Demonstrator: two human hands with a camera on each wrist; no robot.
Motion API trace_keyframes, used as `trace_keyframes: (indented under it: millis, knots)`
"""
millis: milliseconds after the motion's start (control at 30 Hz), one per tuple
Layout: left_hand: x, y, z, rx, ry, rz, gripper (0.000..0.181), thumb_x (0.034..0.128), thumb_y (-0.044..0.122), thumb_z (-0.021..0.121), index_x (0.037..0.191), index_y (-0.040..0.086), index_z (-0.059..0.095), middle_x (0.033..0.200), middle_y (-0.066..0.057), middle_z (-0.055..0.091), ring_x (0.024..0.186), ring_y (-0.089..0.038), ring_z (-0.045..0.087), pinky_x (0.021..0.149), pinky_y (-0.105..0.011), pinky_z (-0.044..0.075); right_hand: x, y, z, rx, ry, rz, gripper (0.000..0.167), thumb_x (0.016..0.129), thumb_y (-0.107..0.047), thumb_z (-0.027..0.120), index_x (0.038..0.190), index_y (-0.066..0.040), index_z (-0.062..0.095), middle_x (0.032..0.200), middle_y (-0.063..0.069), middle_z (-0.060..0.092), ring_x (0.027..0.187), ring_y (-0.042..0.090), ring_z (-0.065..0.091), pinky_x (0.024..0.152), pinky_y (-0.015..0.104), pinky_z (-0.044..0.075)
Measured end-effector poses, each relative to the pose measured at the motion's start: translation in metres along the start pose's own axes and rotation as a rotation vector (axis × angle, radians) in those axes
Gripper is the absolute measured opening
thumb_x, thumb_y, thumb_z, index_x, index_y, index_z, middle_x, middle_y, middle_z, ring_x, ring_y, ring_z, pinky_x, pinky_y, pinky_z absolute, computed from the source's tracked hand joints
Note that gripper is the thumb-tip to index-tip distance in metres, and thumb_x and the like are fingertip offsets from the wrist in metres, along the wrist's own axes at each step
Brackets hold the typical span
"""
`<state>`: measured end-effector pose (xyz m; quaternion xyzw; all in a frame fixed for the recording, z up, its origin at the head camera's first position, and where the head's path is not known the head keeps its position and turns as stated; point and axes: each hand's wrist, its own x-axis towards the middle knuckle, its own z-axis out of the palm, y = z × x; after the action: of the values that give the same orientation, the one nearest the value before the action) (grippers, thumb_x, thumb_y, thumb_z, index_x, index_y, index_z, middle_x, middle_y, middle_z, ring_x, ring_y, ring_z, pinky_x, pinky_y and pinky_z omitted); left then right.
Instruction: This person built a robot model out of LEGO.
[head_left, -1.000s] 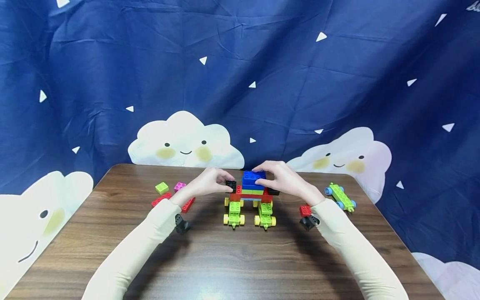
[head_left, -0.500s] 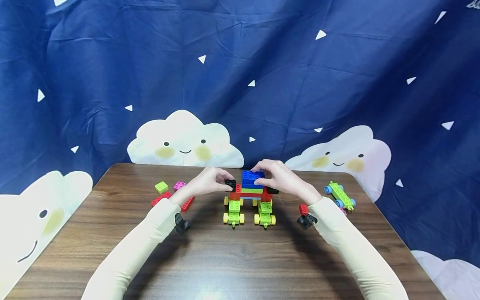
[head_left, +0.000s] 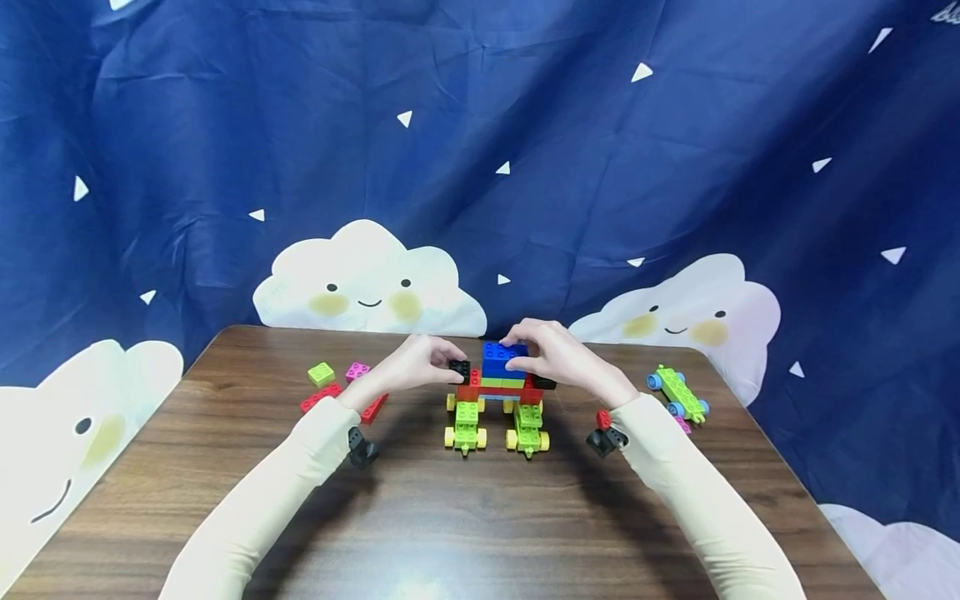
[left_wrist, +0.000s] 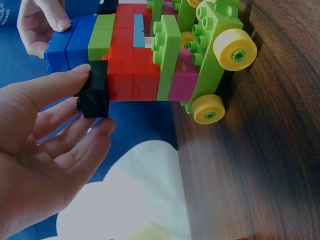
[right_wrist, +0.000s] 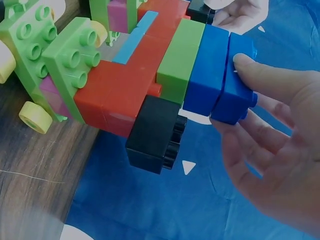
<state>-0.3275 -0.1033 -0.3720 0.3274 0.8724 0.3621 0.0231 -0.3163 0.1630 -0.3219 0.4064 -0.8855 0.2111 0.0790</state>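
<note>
In the middle of the table stands a built brick model: red bricks (right_wrist: 107, 97) over two green wheeled bases (head_left: 467, 437) with yellow wheels. A lime-green brick (right_wrist: 181, 62) and stacked blue bricks (right_wrist: 205, 70) form its top. My left hand (head_left: 411, 363) pinches a black brick (left_wrist: 95, 90) at the model's left end, thumb on one side and fingers on the other. My right hand (head_left: 561, 358) grips the uppermost blue brick (right_wrist: 233, 80) between thumb and fingers. At the right end sits a second black brick (right_wrist: 152, 136), which neither hand touches.
Loose lime (head_left: 321, 373), pink (head_left: 357, 372) and red bricks (head_left: 321, 397) lie on the left of the table (head_left: 480, 533). A green wheeled base (head_left: 678, 393) with blue wheels lies at the right. One red brick (head_left: 603, 418) is partly hidden by the right wrist camera.
Both hands keep their holds on the model. The right wrist has shifted slightly left, covering more of the loose red brick, and a bit of pink now shows beside the blue-wheeled base.
</note>
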Motion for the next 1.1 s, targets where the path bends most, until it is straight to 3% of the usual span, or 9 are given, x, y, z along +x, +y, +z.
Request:
trace_keyframes:
  millis: [167, 367, 600, 1100]
  knots:
    - [-0.002, 0.001, -0.001, 0.008, 0.002, 0.008, 0.034, 0.0859, 0.020, 0.077, 0.115, 0.003, 0.072, 0.110, -0.012, 0.075, 0.079, -0.013, 0.066, 0.080, -0.027, 0.058, 0.000, -0.001, 0.003, -0.038, 0.010, -0.008, 0.026, 0.084, -0.018, 0.078, 0.104, -0.004, 0.072, 0.101, 0.010, 0.072, 0.087, 0.021, 0.064, 0.081, 0.039, 0.057]
    - [-0.002, 0.001, -0.001, 0.005, 0.005, 0.011, 0.034, 0.0856, 0.020, 0.077, 0.115, 0.003, 0.072, 0.110, -0.012, 0.075, 0.080, -0.012, 0.067, 0.083, -0.030, 0.059, -0.007, 0.000, -0.002, -0.038, -0.015, 0.019, 0.034, 0.089, -0.021, 0.074, 0.117, -0.002, 0.070, 0.110, 0.011, 0.073, 0.096, 0.021, 0.066, 0.088, 0.040, 0.057]
    - [0.001, 0.000, 0.000, 0.004, 0.000, 0.001, 0.034, 0.0855, 0.021, 0.077, 0.114, 0.003, 0.072, 0.108, -0.011, 0.076, 0.085, -0.014, 0.069, 0.086, -0.032, 0.059, -0.018, 0.006, -0.010, -0.017, -0.017, 0.102, 0.031, 0.090, -0.023, 0.072, 0.115, -0.004, 0.072, 0.105, 0.009, 0.074, 0.089, 0.018, 0.065, 0.084, 0.039, 0.057]
    - [0.002, -0.002, 0.001, 0.000, 0.007, 0.009, 0.032, 0.0850, 0.020, 0.078, 0.112, 0.003, 0.073, 0.107, -0.011, 0.076, 0.087, -0.015, 0.072, 0.085, -0.032, 0.060, -0.018, 0.008, -0.009, 0.004, 0.013, 0.087, 0.026, 0.086, -0.020, 0.076, 0.108, -0.005, 0.074, 0.099, 0.007, 0.075, 0.085, 0.016, 0.065, 0.080, 0.038, 0.058]
